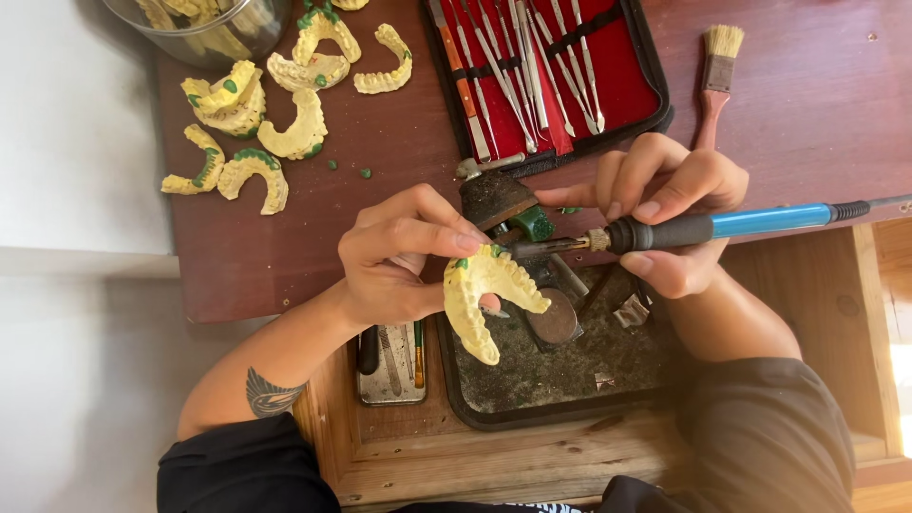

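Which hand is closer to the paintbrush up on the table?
The right hand. It sits just below the paintbrush, holding a blue tool. The left hand is farther away, across the table, holding a yellow teeth mould.

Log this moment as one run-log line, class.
left hand: holds yellow dental cast | right hand: holds blue iron, tip at cast | under: dark tray

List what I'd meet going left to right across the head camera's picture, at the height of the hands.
Left hand → yellow dental cast it holds → heated tool's metal tip → right hand → tool's blue handle.
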